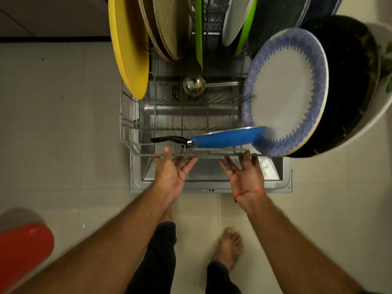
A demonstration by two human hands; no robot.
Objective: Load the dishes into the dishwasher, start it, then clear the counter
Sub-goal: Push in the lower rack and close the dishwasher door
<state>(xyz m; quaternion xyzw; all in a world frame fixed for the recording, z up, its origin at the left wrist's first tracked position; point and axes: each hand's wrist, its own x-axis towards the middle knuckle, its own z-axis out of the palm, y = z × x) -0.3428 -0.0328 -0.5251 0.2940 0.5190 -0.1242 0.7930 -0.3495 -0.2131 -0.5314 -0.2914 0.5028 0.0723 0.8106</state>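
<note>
The dishwasher's lower rack [127,124] is pulled out over the open door [212,185], seen from above. A blue frying pan [227,137] with a black handle stands on edge at the rack's front. A blue-patterned white plate [286,92] leans at the right, a yellow plate [129,45] at the left, a steel ladle [194,84] lies in the middle. My left hand [171,168] and my right hand [246,172] are both palm up with straight fingers, fingertips at the rack's front rail. Neither hand holds anything.
More plates stand at the rack's back: woven tan ones [167,26], a green one [198,32], a dark one [350,81] and a white one at the far right. A red rounded object [23,253] sits on the tiled floor at lower left. My bare feet stand before the door.
</note>
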